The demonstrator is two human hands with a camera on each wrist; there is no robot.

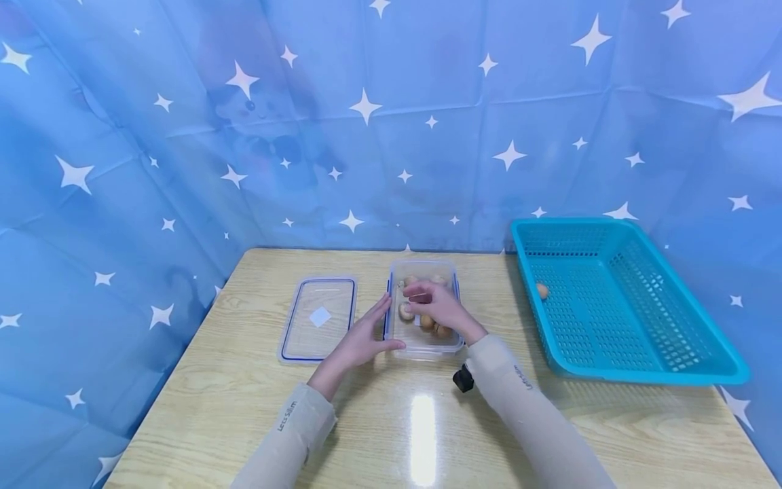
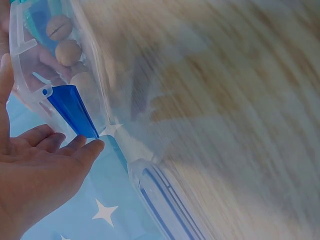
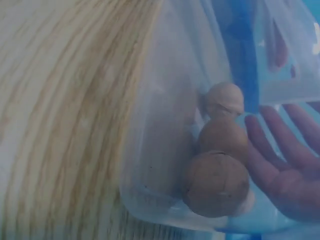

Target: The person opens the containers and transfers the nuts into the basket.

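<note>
The right hand (image 1: pixel 441 307) reaches into the clear box (image 1: pixel 423 348) with loose, empty fingers over the mushrooms (image 1: pixel 427 322) at six o'clock, while the flat-fingered left hand (image 1: pixel 360 339) steadies the box's nine o'clock wall.

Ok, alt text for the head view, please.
A person's right hand reaches into a clear box of mushrooms while the left hand steadies its side. Its lid lies left; a teal basket sits right on the wooden table.
</note>
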